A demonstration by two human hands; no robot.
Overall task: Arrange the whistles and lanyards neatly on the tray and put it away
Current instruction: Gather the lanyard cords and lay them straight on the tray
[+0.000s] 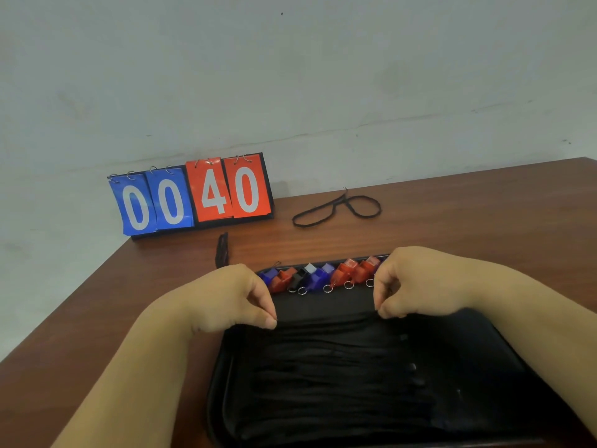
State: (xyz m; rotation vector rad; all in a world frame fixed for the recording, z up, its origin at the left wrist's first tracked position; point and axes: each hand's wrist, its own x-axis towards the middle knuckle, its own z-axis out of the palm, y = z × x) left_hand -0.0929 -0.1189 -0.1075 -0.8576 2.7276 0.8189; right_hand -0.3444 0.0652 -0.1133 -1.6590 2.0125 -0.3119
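A black tray (215, 383) lies on the brown table in front of me. Several blue, red and black whistles (318, 277) with metal rings stand in a row along its far edge. Black lanyards (329, 367) lie stretched side by side across the tray. My left hand (237, 295) pinches the left end of the topmost lanyard (324, 316) between thumb and fingers. My right hand (416, 282) pinches its right end. One loose black lanyard (336, 208) lies looped on the table behind the tray.
A flip scoreboard (190, 197) reading 00 and 40 stands at the table's back left against the wall. A small black object (223, 248) lies just behind the tray's left corner. The table's left edge (64, 302) runs diagonally.
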